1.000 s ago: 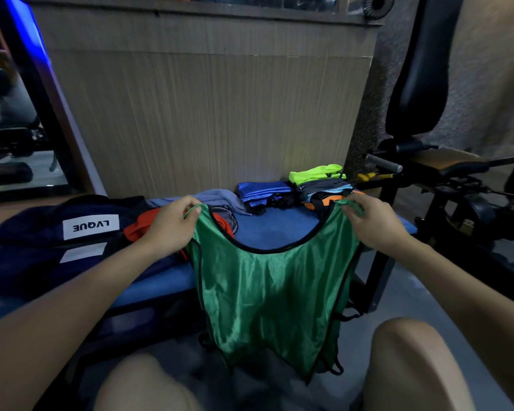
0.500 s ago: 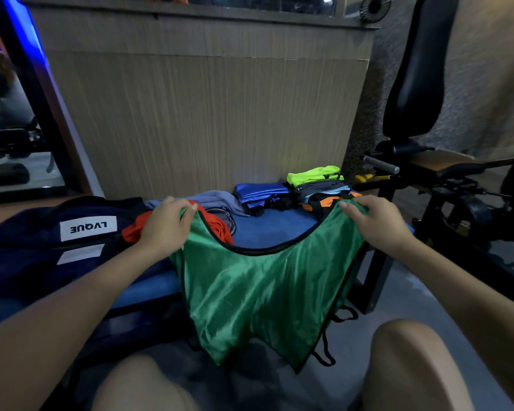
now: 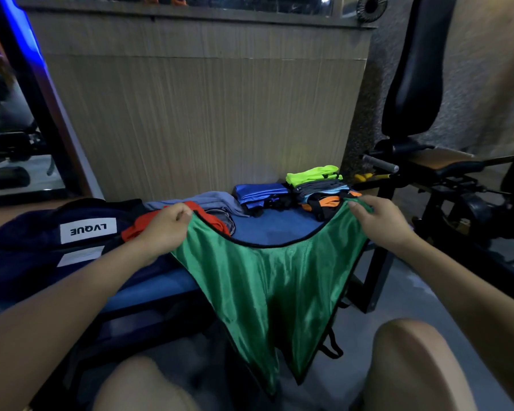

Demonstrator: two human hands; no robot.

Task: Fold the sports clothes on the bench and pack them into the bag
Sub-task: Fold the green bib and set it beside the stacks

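Right now your left hand (image 3: 165, 229) pinches one shoulder strap of the green bib (image 3: 267, 280), fingers curled over the black-trimmed edge, and your right hand (image 3: 382, 223) pinches the other strap the same way. Between them the neckline sags in a curve over the blue table (image 3: 275, 228), and the body of the bib hangs off the near edge toward your knees, drawn into a point at the bottom.

The step in hand looks like laying the bib flat for its first fold. Keep both pinches level and pull the straps apart until the neckline is taut; the fabric is slick and shiny, so I judge it will slide and bunch if you let either side go slack. Lift before you move away from yourself, so that the hanging tail (with its black loop (image 3: 331, 348) dangling on your right side) clears the table edge rather than dragging under it.

Lay it on the bare blue patch just beyond your hands. That patch is tight: the red garment (image 3: 208, 213) lies just beside your left hand, and the folded stack (image 3: 321, 188) with the neon yellow piece on top sits close behind your right. Set the bib down between them without nudging either.

The dark bag (image 3: 39, 241) with the white label waits at your left, touching the red garment's end of the table.
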